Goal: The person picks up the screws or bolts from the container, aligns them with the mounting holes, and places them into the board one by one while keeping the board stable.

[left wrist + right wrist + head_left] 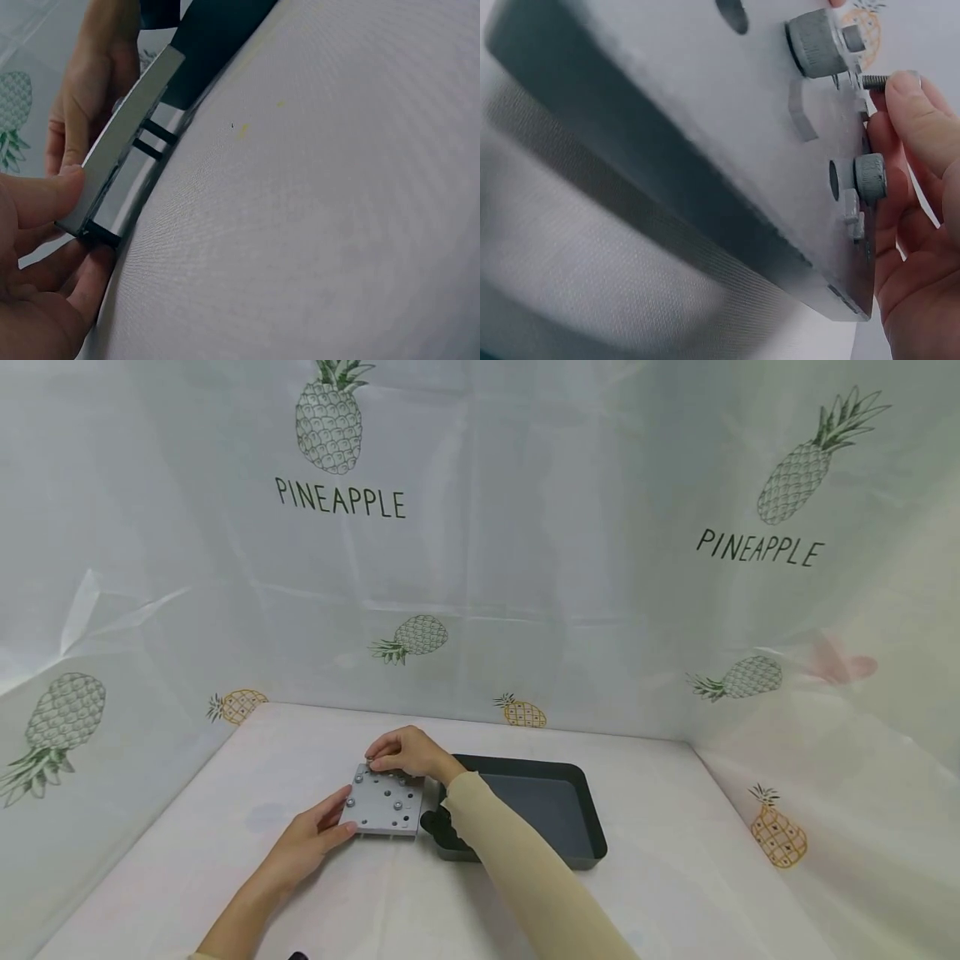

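Note:
A silver metal plate (378, 814), dotted with holes and several socket-head screws, is on the white-covered table. My left hand (307, 839) grips its left edge, thumb on the near corner. In the left wrist view, the plate is raised off the cloth, and dark pegs (159, 131) stick out from its underside. Over the far left corner, my right hand (408, 752) pinches a small screw. The right wrist view shows this screw's thread (874, 82) beyond the thumb and fingertips, close to the plate's face; whether its tip is in a hole cannot be told.
Right of the plate lies a dark rectangular tray (536, 810), partly covered by my right forearm. A small dark rounded object (433, 821) shows at its left side. Pineapple-printed sheeting (525, 568) rises behind and beside the table. A black tip (298, 956) shows at the bottom edge.

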`<action>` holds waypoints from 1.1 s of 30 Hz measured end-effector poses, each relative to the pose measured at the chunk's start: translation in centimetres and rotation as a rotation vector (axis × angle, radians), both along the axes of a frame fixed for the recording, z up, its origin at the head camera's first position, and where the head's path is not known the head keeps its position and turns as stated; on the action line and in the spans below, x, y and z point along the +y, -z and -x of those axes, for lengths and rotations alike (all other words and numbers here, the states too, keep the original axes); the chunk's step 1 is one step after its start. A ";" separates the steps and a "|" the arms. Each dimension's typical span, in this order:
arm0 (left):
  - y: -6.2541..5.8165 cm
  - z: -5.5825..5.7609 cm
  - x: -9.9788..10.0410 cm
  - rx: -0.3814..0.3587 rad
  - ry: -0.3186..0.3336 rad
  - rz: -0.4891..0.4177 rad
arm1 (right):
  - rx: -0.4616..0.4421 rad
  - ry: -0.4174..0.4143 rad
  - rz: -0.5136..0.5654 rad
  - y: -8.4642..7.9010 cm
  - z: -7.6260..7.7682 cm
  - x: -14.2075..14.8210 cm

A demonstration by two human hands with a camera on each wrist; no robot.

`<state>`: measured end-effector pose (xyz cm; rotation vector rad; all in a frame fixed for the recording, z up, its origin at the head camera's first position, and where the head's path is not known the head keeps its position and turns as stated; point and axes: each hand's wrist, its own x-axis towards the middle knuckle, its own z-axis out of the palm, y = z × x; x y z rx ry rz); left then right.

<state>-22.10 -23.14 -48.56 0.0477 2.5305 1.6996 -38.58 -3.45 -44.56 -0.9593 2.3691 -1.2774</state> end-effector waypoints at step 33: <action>-0.3 -0.3 0.1 -0.021 -0.010 0.018 | 0.108 -0.169 -0.159 -4.6 -0.7 3.6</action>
